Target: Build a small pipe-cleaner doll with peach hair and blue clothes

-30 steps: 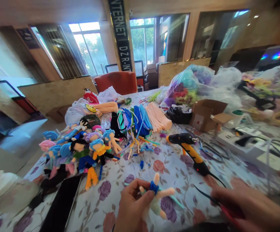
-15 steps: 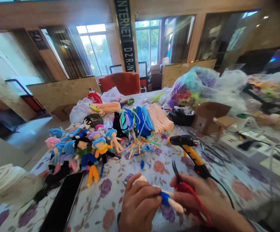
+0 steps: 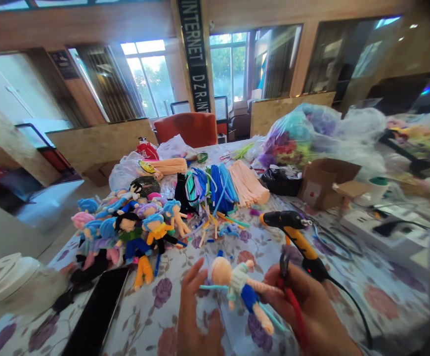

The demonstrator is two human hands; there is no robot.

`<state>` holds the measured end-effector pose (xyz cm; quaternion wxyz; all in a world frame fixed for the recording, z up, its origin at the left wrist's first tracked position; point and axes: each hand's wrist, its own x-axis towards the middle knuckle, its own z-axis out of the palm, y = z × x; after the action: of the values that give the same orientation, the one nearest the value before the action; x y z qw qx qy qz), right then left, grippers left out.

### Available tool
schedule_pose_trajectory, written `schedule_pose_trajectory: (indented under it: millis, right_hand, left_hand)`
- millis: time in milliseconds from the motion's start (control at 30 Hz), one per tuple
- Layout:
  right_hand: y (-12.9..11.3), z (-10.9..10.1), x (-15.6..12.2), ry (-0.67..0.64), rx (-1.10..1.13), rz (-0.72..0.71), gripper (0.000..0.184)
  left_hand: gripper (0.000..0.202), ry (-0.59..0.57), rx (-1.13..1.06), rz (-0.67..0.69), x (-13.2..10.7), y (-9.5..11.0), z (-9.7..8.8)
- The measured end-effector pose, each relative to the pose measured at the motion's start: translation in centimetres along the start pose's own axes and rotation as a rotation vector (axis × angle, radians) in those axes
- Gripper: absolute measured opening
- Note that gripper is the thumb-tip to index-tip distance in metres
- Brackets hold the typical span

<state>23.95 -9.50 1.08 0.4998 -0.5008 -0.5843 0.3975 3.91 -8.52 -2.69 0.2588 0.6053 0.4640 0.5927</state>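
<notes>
A small pipe-cleaner doll (image 3: 237,286) with a peach head, pale green top and blue shorts hangs low in the middle of the view. My right hand (image 3: 307,309) pinches one of its peach legs and also grips red-handled pliers (image 3: 292,296), their dark jaws pointing up. My left hand (image 3: 196,311) is beside the doll's head, fingers raised and apart, touching a thin teal pipe cleaner (image 3: 213,287) that sticks out from the doll.
Finished dolls (image 3: 126,230) lie in a pile at left on the floral tablecloth (image 3: 163,316). Pipe-cleaner bundles (image 3: 218,185) sit behind. A yellow-black glue gun (image 3: 296,235) lies at right, a black phone (image 3: 96,316) at lower left, a cardboard box (image 3: 326,183) and plastic bags beyond.
My left hand has let go of the doll and spread its fingers. The doll turned from lying across both hands to showing its head and front, held by my right hand.
</notes>
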Motion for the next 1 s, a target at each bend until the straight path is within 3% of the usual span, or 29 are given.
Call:
schedule_pose_trajectory:
  millis: [67, 133, 200, 233, 333, 500, 633, 733, 867, 1000]
  right_hand:
    - [0.3, 0.2, 0.0, 0.024, -0.083, -0.105, 0.022]
    - [0.7, 0.5, 0.0, 0.063, -0.167, -0.209, 0.018]
    - [1.0, 1.0, 0.0, 0.089, -0.237, -0.299, 0.014]
    - [1.1, 1.2, 0.1, 0.096, -0.261, -0.337, 0.012]
    - [1.1, 1.8, 0.3, 0.127, -0.302, -0.432, 0.007]
    - [1.0, 2.2, 0.4, 0.174, -0.362, -0.496, 0.008]
    - [1.0, 1.9, 0.8, 0.005, -0.325, -0.369, 0.012]
    - [1.3, 0.7, 1.5, -0.123, -0.331, -0.211, 0.029]
    - [2.6, -1.3, 2.9, -0.12, -0.663, -0.061, 0.042]
    - [4.0, -2.0, 4.6, -0.163, -1.056, -0.024, 0.025]
  left_hand:
    - [0.052, 0.066, -0.266, -0.288, -0.4, -0.5, 0.0]
    - [0.047, 0.044, -0.531, -0.563, -0.5, -0.8, 0.2]
    - [0.034, -0.009, -0.717, -0.742, -0.5, -0.6, 0.7]
    - [0.032, -0.044, -0.76, -0.767, -0.4, -0.2, 1.1]
    - [0.033, -0.097, -0.845, -0.752, 0.1, 1.2, 1.9]
    - [0.042, -0.036, -0.842, -0.734, 1.1, 2.5, 2.4]
    - [0.043, -0.02, -0.773, -0.72, 1.6, 2.4, 2.3]
    - [0.042, -0.029, -0.746, -0.703, 1.8, 2.2, 1.9]
    - [0.038, -0.083, -0.742, -0.672, 1.9, 2.0, 0.8]
    - [0.043, -0.156, -0.681, -0.686, 1.8, 2.3, -0.3]
